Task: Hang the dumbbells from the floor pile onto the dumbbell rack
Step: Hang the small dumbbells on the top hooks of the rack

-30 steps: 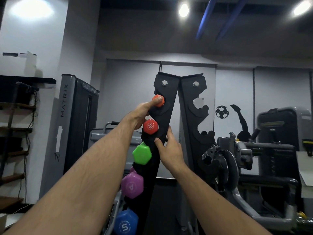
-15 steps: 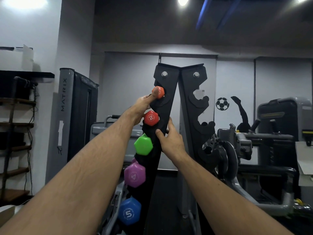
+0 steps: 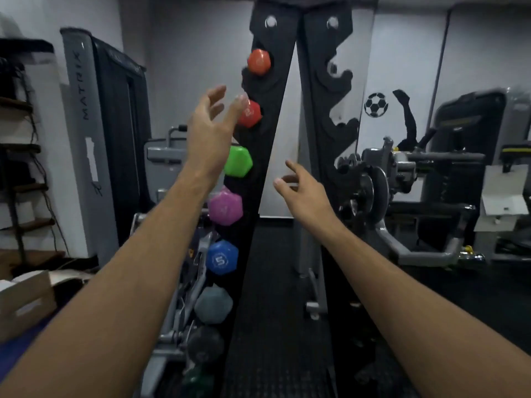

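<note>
A: Nearest the camera, both forearms reach forward. The left hand (image 3: 211, 130) has its fingers spread loosely and holds nothing, hovering just beside the red dumbbell marked 2 (image 3: 250, 114). The right hand (image 3: 305, 193) is relaxed too, empty, in front of the dumbbell rack (image 3: 267, 156).

B: What does the rack hold?

A: Its left upright carries a column of dumbbells: dark ones lowest, a grey one, a blue 5 (image 3: 221, 257), a purple one (image 3: 225, 207), a green one (image 3: 238, 161), the red 2, and an orange dumbbell (image 3: 259, 61) in the top slot. The right upright's notches look empty.

B: Risks?

A: A careless left-hand sweep could probably nudge the red 2 from its notch. The floor pile isn't in view.
</note>
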{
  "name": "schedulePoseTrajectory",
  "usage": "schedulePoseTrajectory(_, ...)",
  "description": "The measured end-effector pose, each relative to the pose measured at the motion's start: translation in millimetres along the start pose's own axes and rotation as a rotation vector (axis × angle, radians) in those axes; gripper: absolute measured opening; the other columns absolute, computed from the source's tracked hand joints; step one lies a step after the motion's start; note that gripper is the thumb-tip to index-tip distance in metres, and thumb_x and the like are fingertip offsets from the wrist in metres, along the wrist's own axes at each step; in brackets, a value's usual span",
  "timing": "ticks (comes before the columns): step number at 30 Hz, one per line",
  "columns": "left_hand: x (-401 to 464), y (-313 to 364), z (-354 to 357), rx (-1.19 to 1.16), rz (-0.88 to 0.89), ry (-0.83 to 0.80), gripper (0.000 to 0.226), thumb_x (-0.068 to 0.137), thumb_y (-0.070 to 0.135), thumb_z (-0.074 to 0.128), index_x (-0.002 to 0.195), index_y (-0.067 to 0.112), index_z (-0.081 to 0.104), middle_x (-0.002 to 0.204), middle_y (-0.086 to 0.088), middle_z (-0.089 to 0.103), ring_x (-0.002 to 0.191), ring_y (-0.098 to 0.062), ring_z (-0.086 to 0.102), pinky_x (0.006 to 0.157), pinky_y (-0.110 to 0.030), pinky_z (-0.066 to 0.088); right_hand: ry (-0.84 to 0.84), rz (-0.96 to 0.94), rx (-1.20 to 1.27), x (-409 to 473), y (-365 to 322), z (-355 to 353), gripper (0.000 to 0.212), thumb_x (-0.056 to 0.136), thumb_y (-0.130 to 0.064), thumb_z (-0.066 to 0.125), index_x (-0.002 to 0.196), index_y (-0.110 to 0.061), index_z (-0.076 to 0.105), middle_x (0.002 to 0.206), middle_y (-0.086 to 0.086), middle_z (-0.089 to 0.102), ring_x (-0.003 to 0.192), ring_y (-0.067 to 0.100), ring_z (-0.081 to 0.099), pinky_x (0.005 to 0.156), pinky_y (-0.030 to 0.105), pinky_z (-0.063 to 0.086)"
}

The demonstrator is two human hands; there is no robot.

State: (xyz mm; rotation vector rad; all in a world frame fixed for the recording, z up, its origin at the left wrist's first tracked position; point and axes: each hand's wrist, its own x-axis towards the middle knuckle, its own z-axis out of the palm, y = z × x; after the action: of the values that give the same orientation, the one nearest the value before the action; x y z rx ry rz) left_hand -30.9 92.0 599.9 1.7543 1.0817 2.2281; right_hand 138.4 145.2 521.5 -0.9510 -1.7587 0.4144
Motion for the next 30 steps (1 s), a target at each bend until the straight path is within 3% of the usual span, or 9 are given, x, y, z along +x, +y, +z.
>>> schedulePoseTrajectory(3, -75.7, -23.7, -3.4, -0.061, -0.058, -0.021, 0.057, 0.096, 0.045, 0.063, 0.144, 0.016, 0.052, 0.141, 0.002, 0.058, 0.129, -0.007, 0.056, 0.103, -0.022, 0.05, -0.055, 0.048, 0.009, -45.0, 28.6, 7.0, 0.061, 0.1, -0.039, 0.063, 0.155, -0.026, 0.043, 0.135, 0.0, 0.064, 0.117, 0.013, 0.064, 0.103, 0.036, 0.053)
schedulePoseTrajectory(7, -174.2, -62.4, 1.7, -0.065, -0.168, -0.025, 0.06, 0.092, 0.049, 0.061, 0.141, 0.014, 0.056, 0.14, 0.0, 0.062, 0.13, -0.009, 0.057, 0.112, -0.033, 0.045, -0.103, 0.115, 0.041, -101.0, 60.7, 16.5, 0.063, 0.098, -0.044, 0.065, 0.155, -0.031, 0.042, 0.133, -0.009, 0.062, 0.116, 0.005, 0.061, 0.099, 0.026, 0.051)
schedulePoseTrajectory(10, -242.2, -90.0, 4.0, -0.014, -0.261, -0.035, 0.051, 0.095, 0.045, 0.064, 0.138, 0.018, 0.058, 0.137, 0.005, 0.063, 0.128, -0.008, 0.058, 0.11, -0.038, 0.048, -0.145, 0.16, 0.05, -143.7, 85.7, 22.5, 0.062, 0.097, -0.045, 0.067, 0.154, -0.032, 0.045, 0.132, -0.011, 0.062, 0.117, 0.001, 0.059, 0.096, 0.018, 0.048)
schedulePoseTrajectory(16, -378.7, -155.1, 6.1, 0.06, -0.589, -0.163, 0.04, 0.097, 0.037, 0.067, 0.133, 0.021, 0.062, 0.128, 0.012, 0.065, 0.116, 0.002, 0.061, 0.092, -0.011, 0.047, -0.295, 0.385, 0.006, -233.1, 161.8, 40.1, 0.05, 0.1, -0.038, 0.065, 0.147, -0.027, 0.055, 0.126, -0.009, 0.065, 0.109, 0.0, 0.062, 0.084, 0.01, 0.046)
schedulePoseTrajectory(22, -505.8, -238.2, 8.5, 0.194, -0.983, -0.349, 0.037, 0.099, 0.036, 0.064, 0.129, 0.015, 0.065, 0.116, 0.008, 0.069, 0.109, -0.006, 0.065, 0.086, -0.003, 0.045, -0.526, 0.668, -0.207, -323.6, 275.3, 74.6, 0.039, 0.097, -0.035, 0.067, 0.133, -0.019, 0.068, 0.122, 0.0, 0.074, 0.113, 0.014, 0.067, 0.1, 0.027, 0.05)
schedulePoseTrajectory(24, -546.9, -261.0, 6.4, 0.228, -1.127, -0.418, 0.038, 0.099, 0.039, 0.063, 0.128, 0.014, 0.065, 0.115, 0.006, 0.069, 0.11, -0.01, 0.064, 0.089, -0.009, 0.045, -0.594, 0.767, -0.268, -355.1, 312.9, 86.4, 0.034, 0.095, -0.034, 0.068, 0.125, -0.018, 0.072, 0.12, 0.002, 0.075, 0.113, 0.018, 0.068, 0.099, 0.028, 0.05)
schedulePoseTrajectory(27, -603.3, -294.3, -1.2, 0.28, -1.309, -0.478, 0.047, 0.093, 0.049, 0.064, 0.125, 0.014, 0.067, 0.116, 0.0, 0.072, 0.11, -0.017, 0.067, 0.101, -0.034, 0.052, -0.701, 0.882, -0.364, -395.4, 363.9, 104.1, 0.026, 0.094, -0.033, 0.067, 0.112, -0.019, 0.078, 0.115, 0.004, 0.076, 0.108, 0.02, 0.069, 0.097, 0.031, 0.052)
schedulePoseTrajectory(30, -642.3, -308.0, -10.3, 0.342, -1.416, -0.48, 0.037, 0.099, 0.038, 0.062, 0.124, 0.012, 0.068, 0.12, -0.005, 0.072, 0.108, -0.018, 0.065, 0.097, -0.031, 0.049, -0.776, 0.92, -0.446, -418.6, 411.9, 126.9, 0.024, 0.091, -0.038, 0.064, 0.103, -0.024, 0.079, 0.112, 0.0, 0.077, 0.104, 0.019, 0.069, 0.096, 0.034, 0.054)
